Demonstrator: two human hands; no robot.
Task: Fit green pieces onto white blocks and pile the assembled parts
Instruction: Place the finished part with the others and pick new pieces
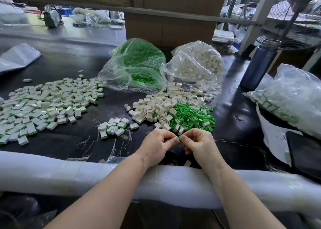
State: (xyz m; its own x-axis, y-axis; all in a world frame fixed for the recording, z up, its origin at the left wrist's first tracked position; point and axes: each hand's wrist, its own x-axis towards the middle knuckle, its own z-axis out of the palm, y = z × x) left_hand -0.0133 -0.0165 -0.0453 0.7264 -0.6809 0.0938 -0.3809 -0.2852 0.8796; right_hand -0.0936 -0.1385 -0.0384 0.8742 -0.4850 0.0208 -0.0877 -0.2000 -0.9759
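My left hand pinches a small white block at its fingertips. My right hand pinches a green piece right against that block, just above the black table. Behind my hands lies a heap of loose white blocks and, to its right, a heap of loose green pieces. A small cluster of assembled parts sits left of my hands. A wide spread of assembled parts covers the table's left side.
A clear bag of green pieces and a clear bag of white blocks stand at the back. A dark blue bottle and another bag of parts are at the right. White foam padding lines the near edge.
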